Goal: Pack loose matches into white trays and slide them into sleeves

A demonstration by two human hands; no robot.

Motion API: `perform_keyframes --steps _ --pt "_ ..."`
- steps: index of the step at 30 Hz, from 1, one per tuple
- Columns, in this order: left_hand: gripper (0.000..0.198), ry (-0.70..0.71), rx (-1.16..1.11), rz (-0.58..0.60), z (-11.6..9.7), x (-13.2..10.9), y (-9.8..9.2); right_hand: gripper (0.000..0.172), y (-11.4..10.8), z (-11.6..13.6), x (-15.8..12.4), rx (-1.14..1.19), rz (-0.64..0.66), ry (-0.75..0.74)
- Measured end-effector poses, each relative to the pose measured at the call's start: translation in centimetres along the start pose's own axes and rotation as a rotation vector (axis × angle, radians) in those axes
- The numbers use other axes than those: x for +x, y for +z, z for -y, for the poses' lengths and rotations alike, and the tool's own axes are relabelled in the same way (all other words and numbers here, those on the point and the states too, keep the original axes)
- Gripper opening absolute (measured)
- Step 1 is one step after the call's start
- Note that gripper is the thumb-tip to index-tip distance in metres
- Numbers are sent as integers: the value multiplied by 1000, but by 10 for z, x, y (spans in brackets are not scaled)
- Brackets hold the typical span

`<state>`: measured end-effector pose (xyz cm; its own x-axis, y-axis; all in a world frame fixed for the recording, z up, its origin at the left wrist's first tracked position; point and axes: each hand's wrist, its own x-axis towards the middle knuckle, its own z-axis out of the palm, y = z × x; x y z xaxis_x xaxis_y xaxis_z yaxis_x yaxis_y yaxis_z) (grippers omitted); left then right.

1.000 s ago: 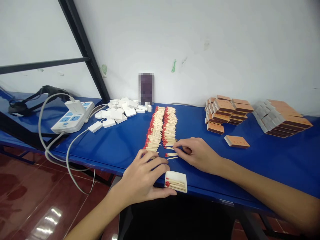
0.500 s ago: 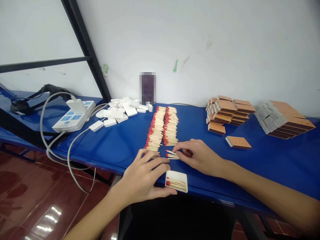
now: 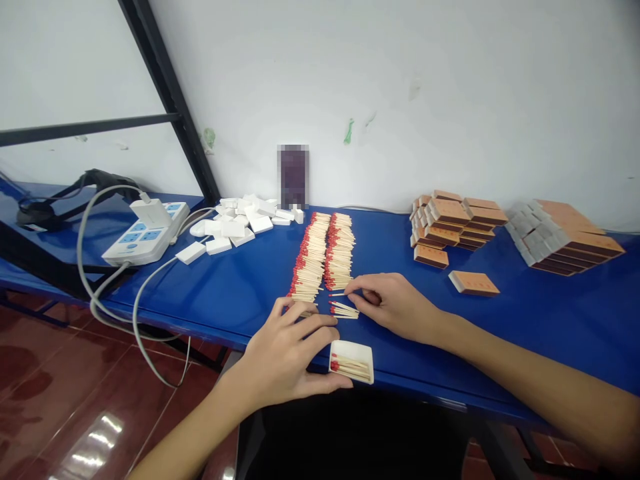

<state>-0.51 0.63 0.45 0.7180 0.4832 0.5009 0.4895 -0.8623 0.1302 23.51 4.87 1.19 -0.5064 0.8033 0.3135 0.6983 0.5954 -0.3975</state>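
My left hand (image 3: 295, 350) is closed around the left end of a white matchbox tray (image 3: 345, 348), thumb along its near side and fingers at its far side. Several red-headed matches (image 3: 353, 368) lie in that tray, which sits at the table's front edge. With thumb and forefinger, my right hand (image 3: 387, 300) pinches the plain end of a single match (image 3: 337, 295). Just below it, a small group of loose matches (image 3: 344, 310) rests on the table. Two long rows of matches, a left row (image 3: 311, 260) and a right row (image 3: 341, 253), stretch toward the wall.
White empty-looking trays (image 3: 245, 220) are heaped at the back left, near a power strip (image 3: 145, 237) with cables. Orange matchbox sleeves (image 3: 450, 220) and stacked boxes (image 3: 570, 233) stand at the right, with one lone box (image 3: 474, 283) in front. A black metal frame (image 3: 170, 87) rises at left.
My right hand has moved slightly away from me, from the small group of matches to a single match just above it. The left hand and tray have stayed in place.
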Motion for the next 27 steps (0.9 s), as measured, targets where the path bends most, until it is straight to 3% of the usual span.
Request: perform_keyframes --steps 7,27 --pt "42 1 -3 -1 0 1 -1 16 -3 3 -3 95 10 18" --pt "43 5 20 0 0 2 -2 29 -1 2 -1 5 21 -5"
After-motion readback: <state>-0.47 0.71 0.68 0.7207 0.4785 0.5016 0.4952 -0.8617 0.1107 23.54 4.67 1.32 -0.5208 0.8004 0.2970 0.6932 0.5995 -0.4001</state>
